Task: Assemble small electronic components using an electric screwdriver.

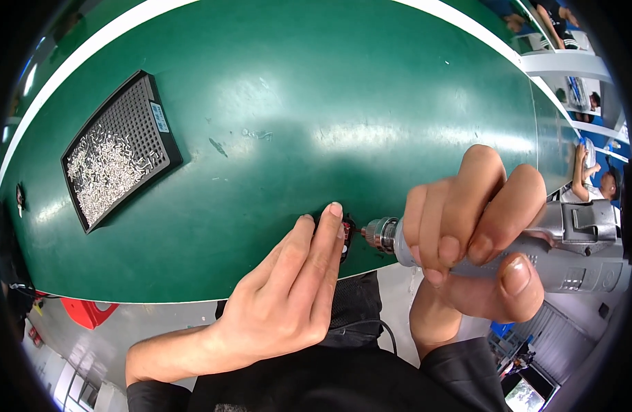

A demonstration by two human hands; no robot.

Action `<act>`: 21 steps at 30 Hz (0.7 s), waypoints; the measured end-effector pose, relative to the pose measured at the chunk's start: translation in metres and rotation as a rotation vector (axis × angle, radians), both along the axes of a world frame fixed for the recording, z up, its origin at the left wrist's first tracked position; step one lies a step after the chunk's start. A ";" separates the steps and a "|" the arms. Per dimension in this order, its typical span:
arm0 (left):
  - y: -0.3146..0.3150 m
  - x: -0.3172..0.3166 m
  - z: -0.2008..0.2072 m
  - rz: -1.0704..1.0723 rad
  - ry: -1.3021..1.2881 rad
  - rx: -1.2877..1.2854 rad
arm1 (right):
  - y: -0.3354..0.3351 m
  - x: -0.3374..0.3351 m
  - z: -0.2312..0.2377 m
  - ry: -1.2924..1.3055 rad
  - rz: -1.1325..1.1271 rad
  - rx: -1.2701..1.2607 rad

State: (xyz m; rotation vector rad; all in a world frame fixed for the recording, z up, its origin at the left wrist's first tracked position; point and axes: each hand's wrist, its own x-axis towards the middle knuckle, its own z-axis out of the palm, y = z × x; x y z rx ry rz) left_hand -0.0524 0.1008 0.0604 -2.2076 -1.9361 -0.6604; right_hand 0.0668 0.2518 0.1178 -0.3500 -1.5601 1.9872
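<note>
My right hand (477, 233) is wrapped round the grey body of an electric screwdriver (570, 264), held nearly level with its tip pointing left. The metal nose of the driver meets, or comes very close to, a small black part with red bits (346, 237) near the table's front edge. My left hand (288, 281) holds this part, its outstretched fingers lying against it and covering much of it. The thumb is hidden beneath the hand. At the left, a black perforated tray (134, 110) holds a heap of small silver screws (110, 168).
The green table (261, 172) has a white rim and a few dark scuffs. Another small dark part (20, 198) lies at its far left. A red plastic stool (88, 312) stands below the front edge. Beyond the right side, another person's arm (580, 172) shows.
</note>
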 end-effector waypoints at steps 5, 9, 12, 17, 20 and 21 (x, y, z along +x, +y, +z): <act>-0.001 -0.001 0.002 -0.019 -0.033 0.014 | -0.006 -0.003 0.007 -0.080 0.026 0.084; -0.001 0.000 -0.001 -0.036 -0.027 0.033 | -0.009 -0.004 0.000 -0.028 0.012 0.036; 0.000 -0.002 0.001 -0.055 -0.026 0.008 | -0.007 -0.009 -0.006 0.037 0.029 0.067; -0.001 -0.010 0.017 -0.094 0.025 -0.074 | 0.000 -0.016 -0.006 0.151 0.108 0.096; -0.007 -0.014 0.024 -0.103 -0.012 -0.186 | -0.006 -0.022 -0.008 0.166 0.120 0.127; -0.009 -0.015 0.023 -0.110 0.022 -0.186 | -0.012 -0.024 -0.010 0.128 0.106 0.116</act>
